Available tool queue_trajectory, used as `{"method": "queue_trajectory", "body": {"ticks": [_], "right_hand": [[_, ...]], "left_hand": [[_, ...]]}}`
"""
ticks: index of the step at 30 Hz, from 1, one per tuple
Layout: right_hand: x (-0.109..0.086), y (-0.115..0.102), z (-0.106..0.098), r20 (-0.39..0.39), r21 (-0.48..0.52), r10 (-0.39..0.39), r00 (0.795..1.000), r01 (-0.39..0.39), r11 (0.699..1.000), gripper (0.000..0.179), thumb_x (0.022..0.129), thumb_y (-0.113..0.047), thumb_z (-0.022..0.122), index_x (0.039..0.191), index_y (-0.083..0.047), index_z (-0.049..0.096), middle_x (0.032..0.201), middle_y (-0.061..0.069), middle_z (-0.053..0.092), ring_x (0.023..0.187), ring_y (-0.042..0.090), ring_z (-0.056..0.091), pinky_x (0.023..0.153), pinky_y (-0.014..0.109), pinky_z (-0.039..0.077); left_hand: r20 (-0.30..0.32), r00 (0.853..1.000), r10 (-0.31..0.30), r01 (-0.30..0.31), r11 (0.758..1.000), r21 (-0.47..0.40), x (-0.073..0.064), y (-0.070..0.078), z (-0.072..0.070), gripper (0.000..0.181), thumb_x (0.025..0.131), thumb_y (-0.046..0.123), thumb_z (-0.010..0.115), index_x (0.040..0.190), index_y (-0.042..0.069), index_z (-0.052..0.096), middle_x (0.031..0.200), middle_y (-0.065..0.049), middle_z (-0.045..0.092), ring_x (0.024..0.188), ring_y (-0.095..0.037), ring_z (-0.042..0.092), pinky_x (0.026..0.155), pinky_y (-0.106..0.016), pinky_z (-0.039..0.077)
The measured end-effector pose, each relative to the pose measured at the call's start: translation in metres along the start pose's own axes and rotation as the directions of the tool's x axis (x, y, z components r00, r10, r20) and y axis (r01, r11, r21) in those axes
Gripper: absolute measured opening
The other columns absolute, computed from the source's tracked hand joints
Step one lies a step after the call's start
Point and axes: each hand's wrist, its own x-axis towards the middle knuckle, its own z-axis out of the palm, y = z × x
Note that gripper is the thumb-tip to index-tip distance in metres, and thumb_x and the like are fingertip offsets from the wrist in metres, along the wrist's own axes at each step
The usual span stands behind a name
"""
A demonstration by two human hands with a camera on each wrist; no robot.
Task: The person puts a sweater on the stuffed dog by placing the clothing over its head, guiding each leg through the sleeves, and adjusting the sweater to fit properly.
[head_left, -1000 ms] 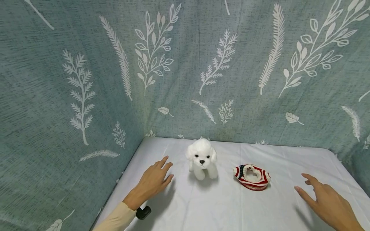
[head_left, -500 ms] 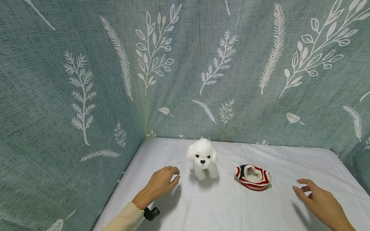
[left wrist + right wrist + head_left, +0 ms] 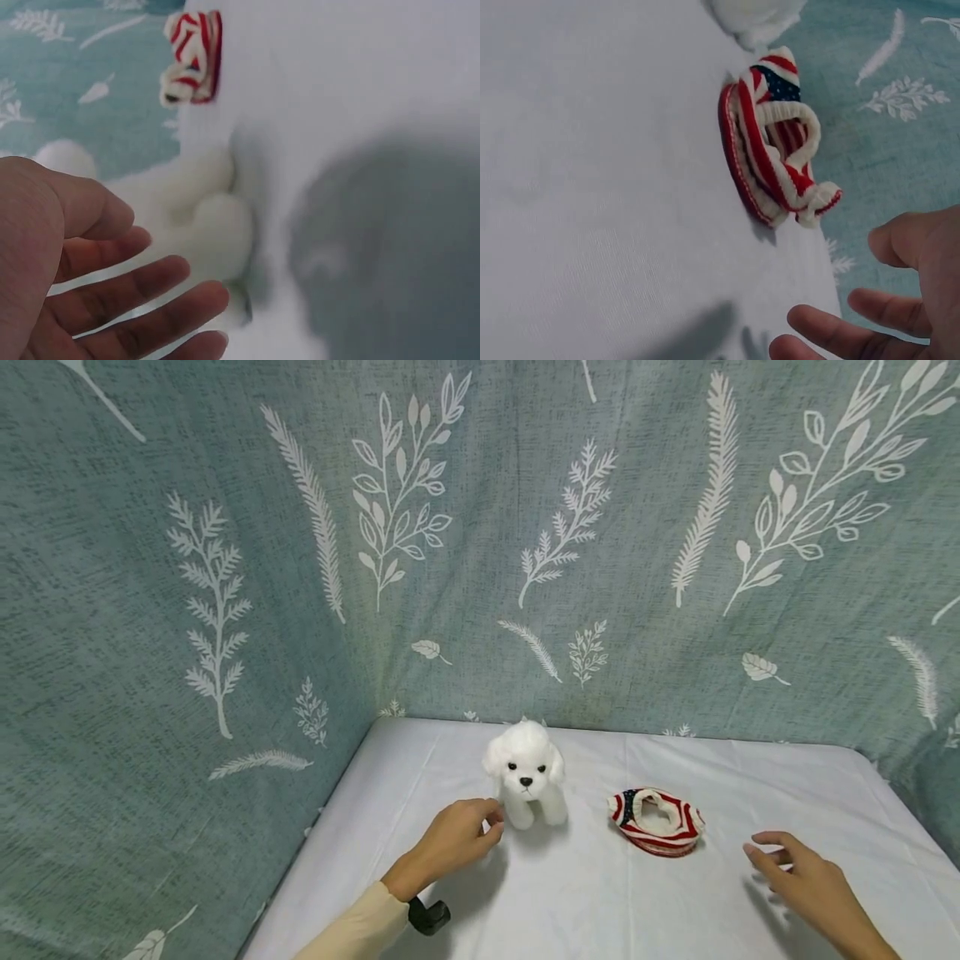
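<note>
A white plush dog (image 3: 527,768) stands on the table facing the head camera. My left hand (image 3: 456,838) hovers just left of its front legs, fingers loosely bent with nothing held; whether a fingertip touches the fur cannot be told. In the left wrist view the dog's pale legs (image 3: 225,225) show beyond the spread fingers. Right of the dog lies a small knitted pet sweater (image 3: 656,822) with red and white stripes, a navy starred patch and a cream neck opening facing up. My right hand (image 3: 806,881) hangs apart from it, to its right, fingers loosely bent and holding nothing.
A white cloth (image 3: 555,902) covers the table. Green-blue curtains (image 3: 465,568) with white leaf prints rise behind it and along the left side. A black wrist camera (image 3: 429,917) hangs under the left wrist, beside a cream sleeve (image 3: 360,927).
My left hand has moved right to the dog's side, and its fingers bend more. My right hand has shifted slightly left toward the sweater. Dog and sweater have stayed in place.
</note>
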Motion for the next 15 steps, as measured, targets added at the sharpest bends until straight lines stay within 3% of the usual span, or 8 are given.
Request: {"method": "queue_trajectory", "body": {"ticks": [5, 10, 15], "right_hand": [[0.003, -0.001, 0.006, 0.023, 0.058, 0.069, 0.997, -0.070, 0.996, 0.079, 0.102, -0.061, 0.052, 0.138, 0.009, 0.050, 0.101, 0.012, 0.071, 0.076, 0.019, 0.068, 0.061, 0.036, 0.056], [0.006, -0.004, 0.009, 0.031, 0.105, 0.061, 0.998, -0.064, 0.992, 0.077, 0.103, -0.058, 0.051, 0.138, 0.010, 0.049, 0.098, 0.008, 0.072, 0.075, 0.019, 0.068, 0.060, 0.036, 0.056], [0.010, -0.007, 0.013, 0.033, 0.161, 0.089, 0.995, -0.094, 0.983, 0.073, 0.104, -0.055, 0.051, 0.137, 0.011, 0.049, 0.094, 0.006, 0.073, 0.074, 0.018, 0.066, 0.061, 0.037, 0.056]], "left_hand": [[0.054, 0.998, 0.028, -0.026, 0.999, -0.048, 0.011, 0.014, 0.015, 0.010, 0.099, 0.018, 0.066, 0.102, 0.014, 0.074, 0.088, 0.012, 0.068, 0.068, 0.002, 0.057, 0.063, -0.022, 0.048], [0.085, 0.995, 0.060, -0.057, 0.998, -0.038, 0.020, 0.026, 0.030, 0.009, 0.097, 0.018, 0.067, 0.100, 0.014, 0.075, 0.087, 0.013, 0.069, 0.077, -0.002, 0.063, 0.067, -0.020, 0.049], [0.094, 0.990, 0.107, -0.105, 0.994, -0.028, 0.030, 0.039, 0.045, 0.008, 0.098, 0.019, 0.067, 0.097, 0.016, 0.074, 0.084, 0.012, 0.068, 0.075, 0.001, 0.061, 0.065, -0.015, 0.046]]}}
